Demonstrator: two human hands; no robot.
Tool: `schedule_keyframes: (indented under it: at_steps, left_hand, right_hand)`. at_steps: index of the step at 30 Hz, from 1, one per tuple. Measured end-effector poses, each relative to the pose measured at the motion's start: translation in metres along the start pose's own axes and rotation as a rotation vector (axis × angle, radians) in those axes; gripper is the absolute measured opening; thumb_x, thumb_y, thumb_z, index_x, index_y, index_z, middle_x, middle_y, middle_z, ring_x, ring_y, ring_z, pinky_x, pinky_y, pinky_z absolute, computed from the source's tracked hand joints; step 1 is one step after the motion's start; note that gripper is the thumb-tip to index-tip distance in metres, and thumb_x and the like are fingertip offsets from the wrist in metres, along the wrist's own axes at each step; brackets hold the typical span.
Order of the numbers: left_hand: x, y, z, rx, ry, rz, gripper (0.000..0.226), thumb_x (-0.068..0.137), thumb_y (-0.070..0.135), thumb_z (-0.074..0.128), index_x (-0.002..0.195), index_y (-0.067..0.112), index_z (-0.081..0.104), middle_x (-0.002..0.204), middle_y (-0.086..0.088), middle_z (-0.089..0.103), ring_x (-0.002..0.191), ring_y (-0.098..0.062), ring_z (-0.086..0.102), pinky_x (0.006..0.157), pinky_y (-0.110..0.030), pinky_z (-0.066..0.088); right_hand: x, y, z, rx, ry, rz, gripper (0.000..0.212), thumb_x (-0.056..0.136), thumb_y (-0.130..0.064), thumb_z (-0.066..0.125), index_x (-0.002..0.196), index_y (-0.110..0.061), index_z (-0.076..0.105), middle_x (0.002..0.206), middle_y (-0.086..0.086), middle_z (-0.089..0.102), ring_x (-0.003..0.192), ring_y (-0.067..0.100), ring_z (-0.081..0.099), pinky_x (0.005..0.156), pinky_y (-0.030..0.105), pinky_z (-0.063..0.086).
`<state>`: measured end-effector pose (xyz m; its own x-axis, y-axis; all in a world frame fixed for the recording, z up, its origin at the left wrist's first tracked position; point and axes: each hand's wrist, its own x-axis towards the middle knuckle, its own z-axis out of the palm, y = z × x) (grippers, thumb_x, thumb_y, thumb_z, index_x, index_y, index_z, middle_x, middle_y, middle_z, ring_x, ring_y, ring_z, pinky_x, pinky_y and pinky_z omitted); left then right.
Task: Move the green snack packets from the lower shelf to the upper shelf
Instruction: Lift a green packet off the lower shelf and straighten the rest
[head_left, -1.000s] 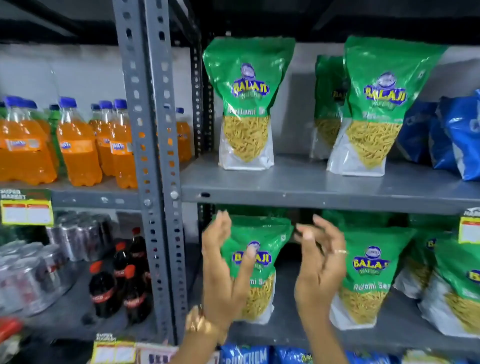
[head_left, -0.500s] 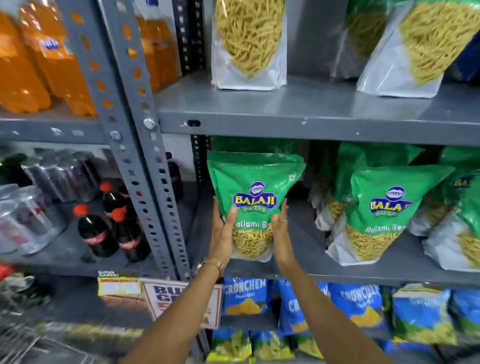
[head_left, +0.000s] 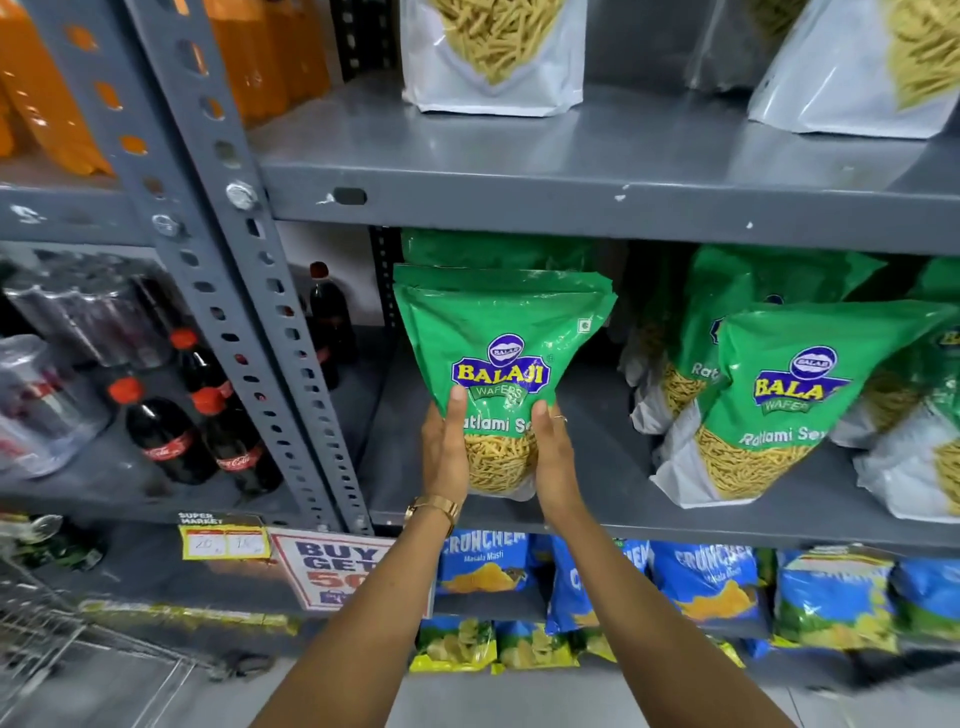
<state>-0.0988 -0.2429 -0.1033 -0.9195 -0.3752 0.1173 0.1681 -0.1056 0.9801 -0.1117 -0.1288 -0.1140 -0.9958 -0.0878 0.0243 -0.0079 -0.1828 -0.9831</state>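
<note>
Since half a second ago the grip has settled: left hand (head_left: 445, 451) and right hand (head_left: 551, 457) clamp the Balaji Ratlami Sev packet (head_left: 503, 364) by its lower sides, thumbs on the front, and it looks raised just off the lower shelf (head_left: 613, 457). So the pick seems done and the lift to the upper shelf (head_left: 649, 156) comes next. Readable: "BALAJI WAFERS" above the thumbs, "Ratlami Se" between them. Below the wrists: "CRUNCHE" blue bags (head_left: 485, 564), "SUPER MARKET" price tag (head_left: 224, 535), "BUY GET" sign (head_left: 337, 566).

Both hands (head_left: 498, 457) raised, palms inward.
</note>
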Motion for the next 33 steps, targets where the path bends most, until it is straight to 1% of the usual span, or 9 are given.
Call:
schedule_keyframes:
  at_steps: [5,9,12,16,20,24,27,29,33]
  left_hand:
    - [-0.011,0.009,0.001,-0.008,0.038,0.010,0.056,0.081,0.066,0.045,0.131,0.040,0.050,0.124,0.021,0.066,0.113,0.001,0.063,0.095,-0.031,0.052]
    - [-0.046,0.014,0.022,0.156,0.230,0.198,0.094,0.085,0.066,0.042,0.155,0.014,0.006,0.164,-0.003,0.016,0.152,-0.019,0.016,0.122,-0.052,0.015]
    - [-0.082,0.009,0.052,0.313,0.162,0.508,0.089,0.093,0.062,0.037,0.154,0.005,0.006,0.164,-0.013,0.004,0.154,-0.027,-0.001,0.124,-0.050,0.004]
    - [-0.107,0.003,0.106,0.378,-0.029,0.711,0.081,0.092,0.060,0.040,0.154,0.018,0.009,0.161,-0.014,0.009,0.153,-0.032,0.000,0.123,-0.046,0.004]
    - [-0.106,-0.016,0.170,0.252,-0.241,0.472,0.086,0.093,0.061,0.041,0.154,0.007,0.012,0.165,-0.007,0.009,0.153,-0.023,0.008,0.125,-0.039,0.011]
    - [-0.074,-0.021,0.220,0.068,-0.186,0.078,0.106,0.078,0.077,0.047,0.154,0.010,0.017,0.163,-0.005,0.020,0.151,-0.018,0.021,0.122,-0.048,0.021]
    - [-0.057,-0.027,0.235,0.013,-0.129,-0.056,0.095,0.075,0.079,0.045,0.146,0.015,0.040,0.149,-0.007,0.047,0.139,-0.021,0.044,0.115,-0.047,0.036]
    - [-0.054,-0.038,0.238,0.016,-0.087,-0.085,0.063,0.080,0.072,0.038,0.121,0.032,0.063,0.123,0.005,0.068,0.120,-0.015,0.062,0.099,-0.037,0.052]
    - [-0.050,-0.052,0.241,-0.078,0.018,-0.134,0.051,0.098,0.056,0.022,0.105,0.036,0.068,0.098,0.016,0.077,0.092,-0.004,0.073,0.071,-0.017,0.057]
  right_hand:
    - [-0.010,-0.012,-0.006,-0.112,-0.036,-0.009,0.081,0.072,-0.080,0.052,0.140,-0.039,0.041,0.126,-0.022,0.066,0.116,-0.001,0.064,0.097,0.027,0.055]
    - [-0.039,-0.025,-0.030,-0.198,0.065,-0.162,0.105,0.072,-0.087,0.040,0.154,-0.024,0.023,0.154,-0.020,0.030,0.144,-0.003,0.030,0.121,0.027,0.028]
    - [-0.065,-0.023,-0.070,-0.152,0.222,-0.339,0.078,0.088,-0.070,0.043,0.139,-0.012,0.048,0.141,-0.004,0.053,0.133,0.005,0.049,0.111,0.023,0.039]
    - [-0.079,-0.035,-0.144,-0.068,0.592,-0.453,0.038,0.090,-0.065,0.044,0.094,-0.031,0.060,0.089,-0.008,0.062,0.084,0.007,0.056,0.080,0.020,0.046]
    - [-0.045,-0.052,-0.216,-0.037,0.699,-0.371,0.024,0.098,-0.034,0.046,0.108,-0.012,0.049,0.093,-0.007,0.050,0.079,-0.015,0.052,0.076,0.004,0.041]
    - [0.008,-0.058,-0.263,-0.036,0.437,-0.173,0.044,0.104,-0.010,0.036,0.147,-0.002,0.030,0.152,0.011,0.040,0.129,0.002,0.045,0.108,0.017,0.040]
    - [0.024,-0.058,-0.261,0.018,0.255,0.001,0.052,0.099,-0.044,0.040,0.141,-0.014,0.041,0.147,0.010,0.049,0.133,0.013,0.051,0.109,0.031,0.046]
    - [0.021,-0.058,-0.256,0.082,0.197,0.064,0.092,0.070,-0.080,0.055,0.134,-0.014,0.050,0.140,0.017,0.057,0.127,0.030,0.057,0.106,0.048,0.046]
    - [0.010,-0.057,-0.251,0.046,0.117,0.054,0.114,0.055,-0.089,0.058,0.138,-0.012,0.050,0.137,0.017,0.060,0.125,0.032,0.059,0.107,0.054,0.047]
